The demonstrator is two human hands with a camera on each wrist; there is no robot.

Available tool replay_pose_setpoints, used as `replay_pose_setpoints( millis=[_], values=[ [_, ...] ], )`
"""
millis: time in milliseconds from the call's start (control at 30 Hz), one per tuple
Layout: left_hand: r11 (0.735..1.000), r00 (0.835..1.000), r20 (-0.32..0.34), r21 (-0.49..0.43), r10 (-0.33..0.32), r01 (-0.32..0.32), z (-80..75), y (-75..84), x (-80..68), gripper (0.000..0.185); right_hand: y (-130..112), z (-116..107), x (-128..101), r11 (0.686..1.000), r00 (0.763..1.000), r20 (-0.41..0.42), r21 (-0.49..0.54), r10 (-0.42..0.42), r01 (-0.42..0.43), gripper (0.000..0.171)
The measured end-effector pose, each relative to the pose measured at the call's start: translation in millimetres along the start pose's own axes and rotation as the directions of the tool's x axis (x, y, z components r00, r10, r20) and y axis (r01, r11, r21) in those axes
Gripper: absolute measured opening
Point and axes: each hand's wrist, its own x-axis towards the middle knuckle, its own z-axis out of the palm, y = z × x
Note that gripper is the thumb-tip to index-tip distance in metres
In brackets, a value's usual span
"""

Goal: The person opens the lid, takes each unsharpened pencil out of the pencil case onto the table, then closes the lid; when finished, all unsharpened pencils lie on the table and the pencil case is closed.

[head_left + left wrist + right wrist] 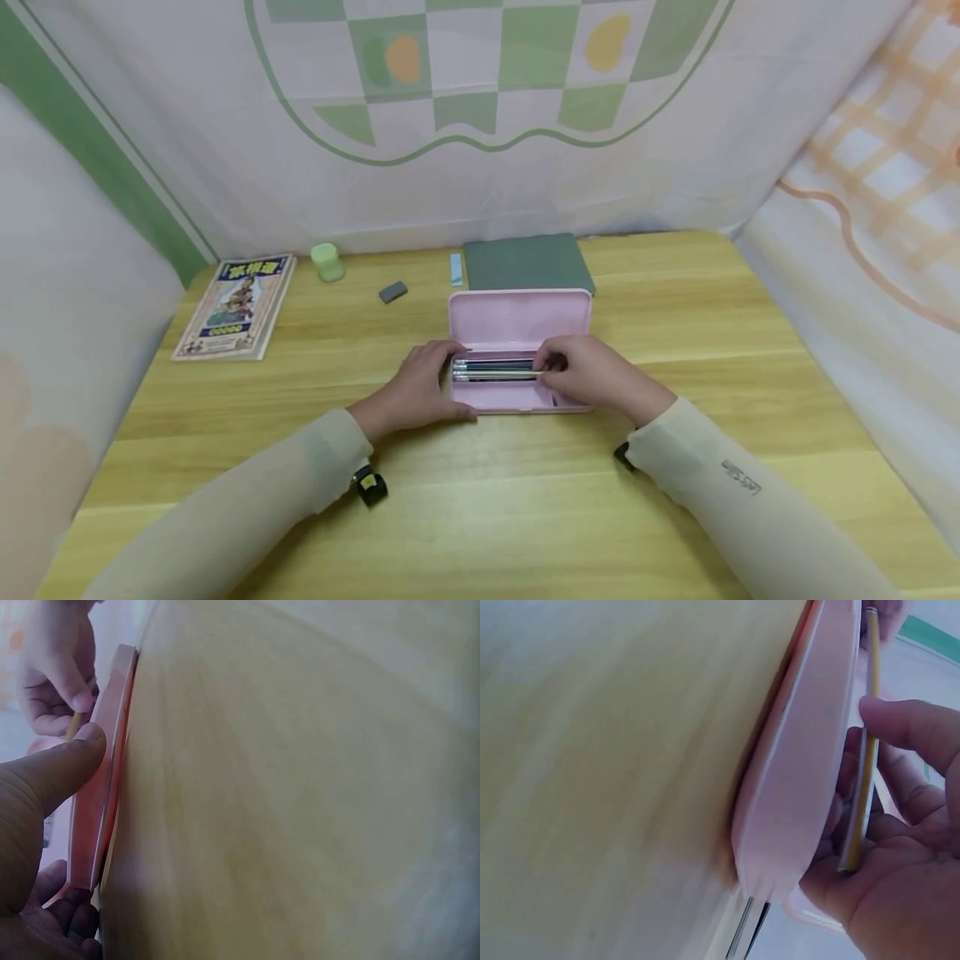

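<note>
An open pink pencil case (519,323) lies mid-table with its lid up and several pencils (491,370) in its tray. My left hand (422,385) holds the case's left end, thumb on the near wall (91,739). My right hand (588,372) pinches a yellow pencil (860,765) over the tray's right part; the right wrist view shows it held between thumb and fingers just above the pink case (802,772). In the left wrist view the case (101,802) appears edge-on, with the right hand (56,675) beyond it.
On the wooden table (480,500) a green notebook (527,262) lies behind the case, beside a small pale blue strip (456,268). A grey eraser (392,292), a light green cup (327,262) and a book (237,305) sit at the back left. Fabric walls surround the table.
</note>
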Motion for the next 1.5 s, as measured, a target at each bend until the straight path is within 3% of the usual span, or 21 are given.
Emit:
replay_pose_setpoints(
  millis=[267,567,767,1033,1233,1500],
  values=[
    [1.000,1.000,0.009,-0.002,-0.016,0.016,0.8,1.6,0.8,0.102,8.8,-10.7,-10.0,0.997,0.998,-0.036,0.053,0.055,-0.053,0.005],
    [1.000,0.999,0.017,-0.006,-0.027,0.028,-0.6,3.6,-0.6,0.104,22.5,-39.8,-36.7,0.991,0.987,-0.105,0.068,0.122,-0.116,0.009],
    [1.000,1.000,0.012,0.000,-0.020,0.020,-0.9,3.8,-0.7,0.104,48.6,-67.0,-66.5,0.985,0.969,-0.176,0.023,0.174,-0.173,0.016],
    [1.000,1.000,0.018,-0.003,-0.024,0.024,-0.9,4.5,-1.1,0.102,101.6,-91.0,-111.9,0.968,0.931,-0.268,0.028,0.247,-0.249,0.029],
    [0.999,1.000,0.011,-0.013,-0.029,0.029,-0.8,4.1,-1.8,0.102,129.7,-93.7,-118.0,0.939,0.925,-0.170,0.028,0.341,-0.341,0.035],
    [0.999,0.999,0.012,-0.014,-0.036,0.037,2.9,1.0,-1.6,0.101,134.2,-89.3,-103.2,0.921,0.915,-0.127,-0.018,0.384,-0.389,0.039]
  ],
)
